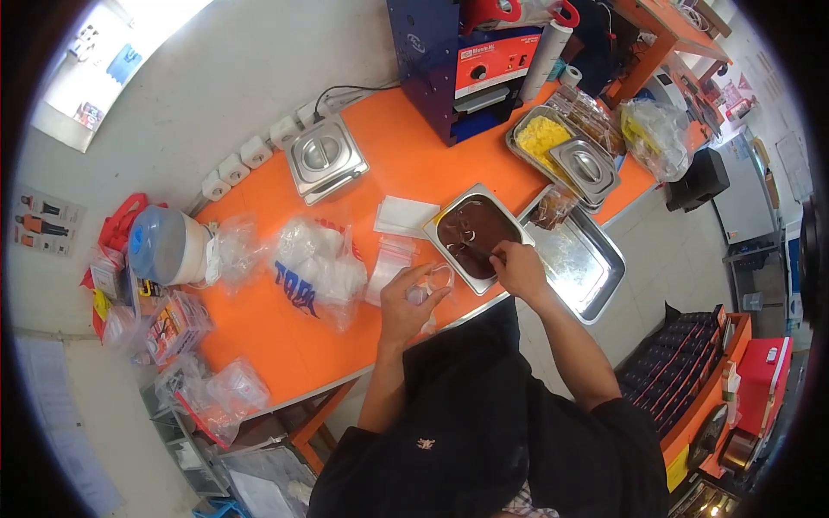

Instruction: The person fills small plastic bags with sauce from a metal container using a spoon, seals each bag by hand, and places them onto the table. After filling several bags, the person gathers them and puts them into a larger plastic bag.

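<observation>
A rectangular steel pan (439, 231) of dark brown, chocolate-like sauce (473, 220) stands at the table's front edge. Over its near right corner, my right hand (521, 269) is closed around the handle of what looks like a spoon (484, 250), whose lower end is down in the sauce. Just left of the pan, my left hand (413, 302) pinches a small clear plastic bag (442, 278), its mouth held apart. Beneath and beside that hand lie flat clear plastic bags (393, 259) and a white paper sheet (404, 216).
Right of the pan is a shiny steel tray (587, 268). Behind it stands a pan of yellow shreds (542, 136) with a lid. A lidded steel pan (326, 162), a printed plastic bag (319, 268) and a blue-lidded tub (164, 246) sit leftward. A blue-and-red machine (496, 69) stands at the back.
</observation>
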`<control>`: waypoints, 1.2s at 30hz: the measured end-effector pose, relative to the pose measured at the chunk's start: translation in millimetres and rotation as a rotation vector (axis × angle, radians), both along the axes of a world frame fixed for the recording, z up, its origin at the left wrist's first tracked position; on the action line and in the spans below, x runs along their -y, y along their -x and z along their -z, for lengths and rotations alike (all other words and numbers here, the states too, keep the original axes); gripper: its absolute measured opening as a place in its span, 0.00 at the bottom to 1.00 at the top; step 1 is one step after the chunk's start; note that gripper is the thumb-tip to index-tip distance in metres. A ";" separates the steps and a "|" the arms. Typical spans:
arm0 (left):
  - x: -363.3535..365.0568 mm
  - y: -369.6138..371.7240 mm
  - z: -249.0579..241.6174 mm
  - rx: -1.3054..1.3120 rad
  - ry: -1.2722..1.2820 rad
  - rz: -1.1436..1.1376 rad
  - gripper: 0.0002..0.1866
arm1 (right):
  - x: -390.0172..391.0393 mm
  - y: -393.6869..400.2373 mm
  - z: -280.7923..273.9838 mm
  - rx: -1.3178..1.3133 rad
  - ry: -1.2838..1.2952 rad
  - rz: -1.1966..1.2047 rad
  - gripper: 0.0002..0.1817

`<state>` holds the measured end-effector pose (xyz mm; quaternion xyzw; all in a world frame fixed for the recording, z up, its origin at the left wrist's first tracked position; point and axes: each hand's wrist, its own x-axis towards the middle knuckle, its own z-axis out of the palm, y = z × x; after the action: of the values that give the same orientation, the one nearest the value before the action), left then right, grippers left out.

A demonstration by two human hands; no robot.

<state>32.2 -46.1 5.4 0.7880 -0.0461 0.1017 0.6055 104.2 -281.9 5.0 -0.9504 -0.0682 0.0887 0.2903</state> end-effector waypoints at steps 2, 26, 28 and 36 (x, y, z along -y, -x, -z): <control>0.1 -2.6 0.7 -0.027 0.011 -0.027 0.24 | 8.5 3.1 9.3 0.000 -0.092 0.029 0.08; 31.1 -57.8 8.9 -0.092 0.118 -0.119 0.23 | 36.6 19.9 -34.5 -0.056 -0.626 0.252 0.12; 33.5 -59.1 6.0 -0.038 0.093 -0.119 0.23 | 38.5 22.5 -14.5 -0.055 -0.634 0.244 0.11; 43.5 -71.4 15.1 -0.006 -0.035 -0.094 0.24 | 35.8 29.2 -19.7 -0.027 -0.613 0.262 0.09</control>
<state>103.6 -89.6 -9.7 0.8001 -0.0089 0.1272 0.5862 75.0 -317.7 24.6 -0.8182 0.0349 0.0385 0.5725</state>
